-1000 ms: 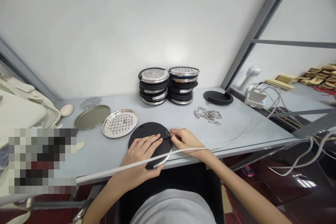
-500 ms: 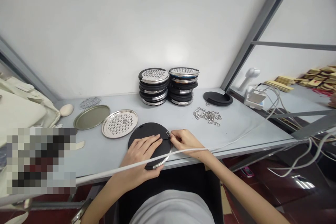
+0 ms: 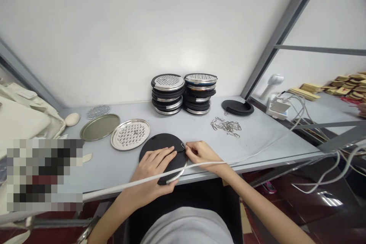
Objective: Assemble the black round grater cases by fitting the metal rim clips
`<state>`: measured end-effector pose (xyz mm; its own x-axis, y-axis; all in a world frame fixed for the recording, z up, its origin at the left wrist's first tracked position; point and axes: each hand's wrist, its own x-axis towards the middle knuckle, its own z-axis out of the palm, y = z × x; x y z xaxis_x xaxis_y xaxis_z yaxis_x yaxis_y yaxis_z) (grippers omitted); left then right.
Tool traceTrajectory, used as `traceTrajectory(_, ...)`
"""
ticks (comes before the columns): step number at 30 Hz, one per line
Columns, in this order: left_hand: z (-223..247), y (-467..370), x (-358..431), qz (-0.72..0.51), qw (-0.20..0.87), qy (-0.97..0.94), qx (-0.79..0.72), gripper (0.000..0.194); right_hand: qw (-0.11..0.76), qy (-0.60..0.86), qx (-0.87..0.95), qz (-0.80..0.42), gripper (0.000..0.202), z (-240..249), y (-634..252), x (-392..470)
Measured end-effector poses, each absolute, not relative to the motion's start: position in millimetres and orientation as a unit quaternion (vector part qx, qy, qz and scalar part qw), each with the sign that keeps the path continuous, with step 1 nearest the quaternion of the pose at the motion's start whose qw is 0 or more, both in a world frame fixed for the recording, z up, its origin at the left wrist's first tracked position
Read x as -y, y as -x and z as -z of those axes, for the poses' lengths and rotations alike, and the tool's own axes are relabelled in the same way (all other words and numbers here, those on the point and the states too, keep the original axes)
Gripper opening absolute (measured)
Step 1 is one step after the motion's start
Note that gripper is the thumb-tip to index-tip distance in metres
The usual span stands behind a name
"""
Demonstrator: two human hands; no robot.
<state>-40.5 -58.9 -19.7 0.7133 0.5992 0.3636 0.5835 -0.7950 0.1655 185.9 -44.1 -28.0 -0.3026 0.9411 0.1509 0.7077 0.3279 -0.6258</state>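
Left hand [image 3: 153,167] clasps the black round case [image 3: 161,143] at the table's [image 3: 100,169] near edge; right hand [image 3: 202,153] pinches the metal clip [image 3: 183,145], which could slip if tugged off-angle

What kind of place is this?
Probably a small workshop or packing bench: two stacks of black-rimmed grater discs, a heap of small metal clips, and bundled pieces on the neighbouring bench.

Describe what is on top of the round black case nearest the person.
The left hand lies on the round black case, and a metal clip sits at its right edge by the right hand. Whatever the left hand covers is hidden.
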Motion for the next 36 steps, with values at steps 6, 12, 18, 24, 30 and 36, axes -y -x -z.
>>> traceTrajectory(6, 20.5, 41.9, 59.3, -0.201, 0.018, -0.926, -0.319, 0.060, 0.255, 0.534, 0.774, -0.224, 0.033, 29.3, -185.7, 42.6)
traceTrajectory(12, 20.1, 40.9, 59.0, -0.205, 0.016, -0.925, -0.320, 0.059, 0.251, 0.536, 0.772, -0.229, 0.032, 26.9, -185.1, 43.2)
traceTrajectory(18, 18.7, 41.2, 59.7, -0.205, 0.020, -0.925, -0.318, 0.060, 0.247, 0.537, 0.773, -0.231, 0.034, 24.6, -184.3, 44.6)
traceTrajectory(24, 17.7, 39.9, 59.6, -0.209, 0.021, -0.925, -0.318, 0.060, 0.247, 0.528, 0.781, -0.224, 0.031, 24.9, -185.2, 44.9)
traceTrajectory(30, 17.0, 40.3, 60.3, -0.207, 0.019, -0.925, -0.318, 0.059, 0.240, 0.524, 0.788, -0.215, 0.031, 24.7, -185.9, 44.1)
traceTrajectory(36, 18.9, 39.6, 59.0, -0.207, 0.005, -0.926, -0.314, 0.058, 0.224, 0.527, 0.799, -0.184, 0.029, 23.5, -185.3, 46.1)
